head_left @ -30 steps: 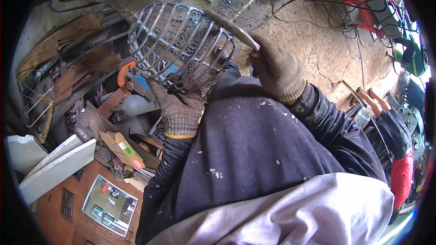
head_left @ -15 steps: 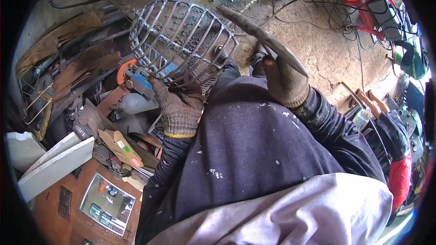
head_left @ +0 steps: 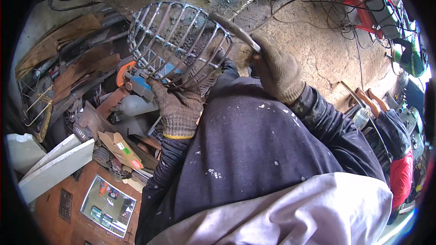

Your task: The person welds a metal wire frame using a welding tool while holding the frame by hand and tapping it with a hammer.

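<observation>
My left hand (head_left: 179, 111), in a brown knitted glove with a yellow cuff edge, is closed on the near rim of a round cage of welded metal rods (head_left: 181, 45). The cage is tilted, its slatted side facing up. In my right hand (head_left: 281, 75), also gloved, is a long flat dark metal bar (head_left: 235, 30). The bar points up and left, its far end over the cage's right rim; whether they touch I cannot tell. Just left of the cage's near side lies a blue power tool (head_left: 141, 86) with an orange part.
Scrap metal and boards (head_left: 77, 81) are piled at left, with white slabs (head_left: 56, 168) and an open carton (head_left: 120, 149) below. Cables (head_left: 313, 2) run to a red and grey machine (head_left: 370, 11) at upper right. Another person's hands (head_left: 372, 102) are at the right.
My right hand has turned and moved slightly, and the bar's far end has shifted left and down toward the cage rim. The cage has moved a little left in my left hand.
</observation>
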Demonstrator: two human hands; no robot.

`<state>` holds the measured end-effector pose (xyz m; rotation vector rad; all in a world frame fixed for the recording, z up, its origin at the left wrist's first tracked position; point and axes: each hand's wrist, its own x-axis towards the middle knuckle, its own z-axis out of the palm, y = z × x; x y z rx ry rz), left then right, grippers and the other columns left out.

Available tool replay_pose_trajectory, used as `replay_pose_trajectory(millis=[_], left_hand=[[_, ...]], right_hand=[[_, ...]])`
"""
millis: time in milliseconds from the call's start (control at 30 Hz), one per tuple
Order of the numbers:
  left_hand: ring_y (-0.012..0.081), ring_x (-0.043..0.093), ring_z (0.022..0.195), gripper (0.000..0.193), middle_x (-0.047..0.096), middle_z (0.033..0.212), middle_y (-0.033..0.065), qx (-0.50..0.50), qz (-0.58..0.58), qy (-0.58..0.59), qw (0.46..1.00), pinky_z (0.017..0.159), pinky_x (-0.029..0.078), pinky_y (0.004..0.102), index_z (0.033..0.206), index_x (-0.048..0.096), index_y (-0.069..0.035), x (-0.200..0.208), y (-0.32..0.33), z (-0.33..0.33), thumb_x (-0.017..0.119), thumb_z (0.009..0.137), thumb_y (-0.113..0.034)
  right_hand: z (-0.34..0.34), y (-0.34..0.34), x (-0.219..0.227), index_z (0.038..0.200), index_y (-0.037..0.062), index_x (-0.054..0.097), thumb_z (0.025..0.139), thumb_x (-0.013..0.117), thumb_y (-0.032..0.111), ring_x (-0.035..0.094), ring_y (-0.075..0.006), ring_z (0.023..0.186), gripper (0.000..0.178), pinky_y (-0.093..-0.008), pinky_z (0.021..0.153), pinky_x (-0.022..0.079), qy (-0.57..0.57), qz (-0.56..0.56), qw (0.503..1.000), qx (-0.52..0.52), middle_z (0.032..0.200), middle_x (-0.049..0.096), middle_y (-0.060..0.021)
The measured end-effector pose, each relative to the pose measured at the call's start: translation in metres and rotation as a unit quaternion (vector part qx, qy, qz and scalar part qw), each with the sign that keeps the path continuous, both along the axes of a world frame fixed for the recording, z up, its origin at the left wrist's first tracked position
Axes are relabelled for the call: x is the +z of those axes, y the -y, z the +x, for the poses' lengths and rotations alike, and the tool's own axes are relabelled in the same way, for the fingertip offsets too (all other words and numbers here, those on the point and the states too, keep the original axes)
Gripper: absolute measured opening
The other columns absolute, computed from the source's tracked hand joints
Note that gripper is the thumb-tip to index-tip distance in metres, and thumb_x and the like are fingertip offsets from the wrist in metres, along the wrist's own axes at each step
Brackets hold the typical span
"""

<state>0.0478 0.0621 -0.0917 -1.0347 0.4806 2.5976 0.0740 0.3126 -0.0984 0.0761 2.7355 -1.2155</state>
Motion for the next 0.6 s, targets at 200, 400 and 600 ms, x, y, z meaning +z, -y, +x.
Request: replay_pose_trajectory(millis=[200,400,600], left_hand=[[0.0417,0.055,0.117,0.069,0.055,0.129,0.0214,0.011,-0.033,0.03,0.999,0.1,0.042,0.0644,0.132,0.048,-0.008,-0.009,0.009,0.0,0.056,0.087,-0.059],[0.0427,0.054,0.118,0.072,0.055,0.129,0.0223,-0.009,0.079,-0.027,0.996,0.103,0.041,0.0609,0.133,0.047,-0.005,-0.002,0.005,0.003,0.055,0.087,-0.06],[0.042,0.053,0.119,0.077,0.055,0.128,0.025,-0.037,0.096,0.002,0.995,0.104,0.041,0.0591,0.132,0.045,0.001,0.0,0.0,0.0,0.054,0.087,-0.061]], right_hand=[[0.006,-0.004,-0.007,0.129,0.0068,0.051,0.086,0.06,0.009,0.065,-0.037,0.074,0.044,-0.045,0.063,0.051,-0.092,-0.04,0.995,-0.023,0.084,0.065,-0.0177],[0.015,-0.01,-0.011,0.127,0.0053,0.053,0.089,0.058,0.012,0.065,-0.0361,0.073,0.039,-0.0438,0.063,0.05,-0.014,-0.145,0.983,-0.111,0.083,0.063,-0.0191],[0.015,-0.012,-0.004,0.129,0.0093,0.053,0.09,0.057,0.021,0.066,-0.0384,0.08,0.041,-0.0439,0.067,0.052,-0.053,-0.102,0.991,-0.064,0.091,0.065,-0.0201]])
